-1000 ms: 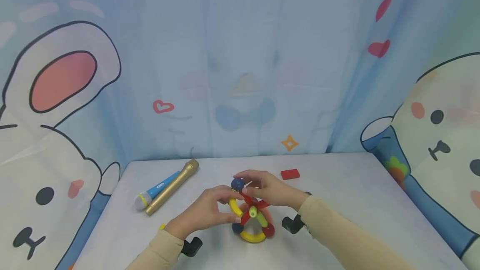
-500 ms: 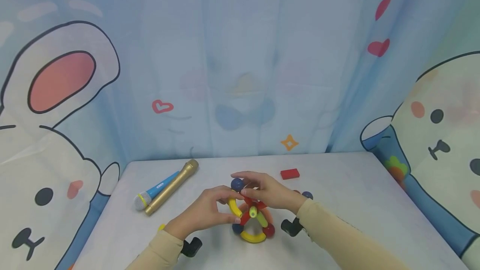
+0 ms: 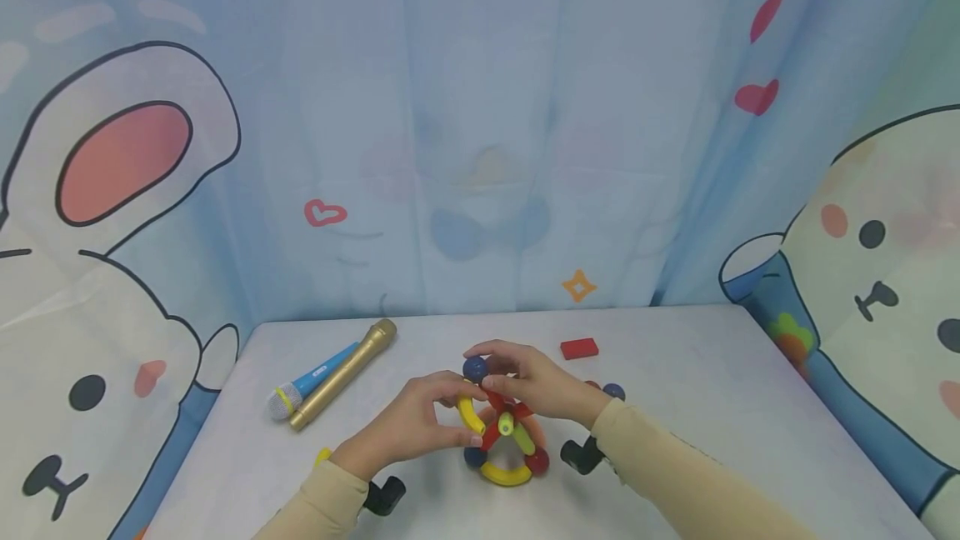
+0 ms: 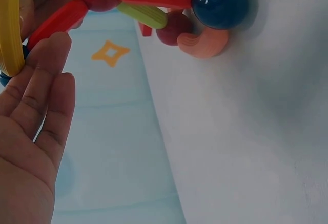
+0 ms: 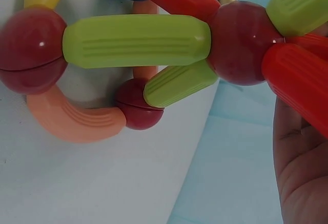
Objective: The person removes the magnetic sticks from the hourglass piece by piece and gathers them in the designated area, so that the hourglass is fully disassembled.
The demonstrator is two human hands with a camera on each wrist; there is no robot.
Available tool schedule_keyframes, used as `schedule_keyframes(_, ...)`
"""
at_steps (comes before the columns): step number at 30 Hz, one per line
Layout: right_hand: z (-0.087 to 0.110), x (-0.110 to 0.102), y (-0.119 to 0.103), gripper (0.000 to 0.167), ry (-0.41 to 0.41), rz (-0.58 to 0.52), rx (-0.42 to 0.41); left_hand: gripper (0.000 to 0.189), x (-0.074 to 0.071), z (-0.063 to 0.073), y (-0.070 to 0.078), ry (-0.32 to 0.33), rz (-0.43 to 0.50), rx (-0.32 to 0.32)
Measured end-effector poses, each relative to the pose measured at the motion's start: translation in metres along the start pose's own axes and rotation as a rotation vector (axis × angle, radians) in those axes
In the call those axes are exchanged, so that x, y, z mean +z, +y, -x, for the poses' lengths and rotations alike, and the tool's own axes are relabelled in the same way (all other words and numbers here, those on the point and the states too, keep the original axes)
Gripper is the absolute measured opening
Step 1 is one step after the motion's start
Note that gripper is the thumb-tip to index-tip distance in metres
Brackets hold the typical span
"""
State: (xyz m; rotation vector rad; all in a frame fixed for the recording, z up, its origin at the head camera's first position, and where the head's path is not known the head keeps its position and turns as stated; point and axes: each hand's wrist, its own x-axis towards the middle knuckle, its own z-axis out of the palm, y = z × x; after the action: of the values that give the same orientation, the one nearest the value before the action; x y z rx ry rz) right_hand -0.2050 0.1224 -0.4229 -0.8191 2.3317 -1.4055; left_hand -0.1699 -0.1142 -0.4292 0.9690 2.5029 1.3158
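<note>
A toy construction of balls and rods stands between the hands, with a red ball hub (image 5: 241, 42) joining red and lime-green rods (image 5: 136, 39). Its base is a ring of balls joined by curved rods, among them a lower yellow curved rod (image 3: 506, 474) and an orange curved rod (image 5: 77, 116). My left hand (image 3: 412, 422) holds another yellow curved rod (image 3: 470, 414) at the construction's left side, thumb near its lower end. With fingers and thumb, my right hand (image 3: 536, 375) grips the upper blue ball (image 3: 475, 369). Where the yellow rod's upper end meets that ball is partly hidden.
A gold microphone (image 3: 343, 376) and a blue microphone (image 3: 315, 380) lie at the table's left. A red block (image 3: 579, 348) lies at the back. A loose-looking blue ball (image 3: 613, 391) and a red ball sit behind the right wrist. Something yellow (image 3: 323, 454) shows beside the left wrist.
My right wrist has shifted slightly left and down, uncovering the blue and red balls behind it. Both hands keep their hold and the construction stays in place.
</note>
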Motion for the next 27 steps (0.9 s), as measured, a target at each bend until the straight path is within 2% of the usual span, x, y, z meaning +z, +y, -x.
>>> schedule_keyframes(8,0.0,0.001,0.003,0.042,0.017,0.017,-0.007,0.043,0.001,0.002,-0.001,0.036,-0.007,-0.012)
schedule_keyframes(14,0.0,0.0,0.005,0.042,0.022,0.032,-0.003,0.042,0.001,0.007,-0.007,0.047,-0.008,-0.032)
schedule_keyframes(19,0.0,0.0,0.003,0.043,0.041,0.028,0.021,0.04,-0.001,0.02,-0.017,0.043,-0.01,-0.114)
schedule_keyframes(27,0.001,0.0,0.002,0.042,0.051,0.017,0.042,0.04,-0.007,0.049,-0.046,0.079,-0.035,-0.233)
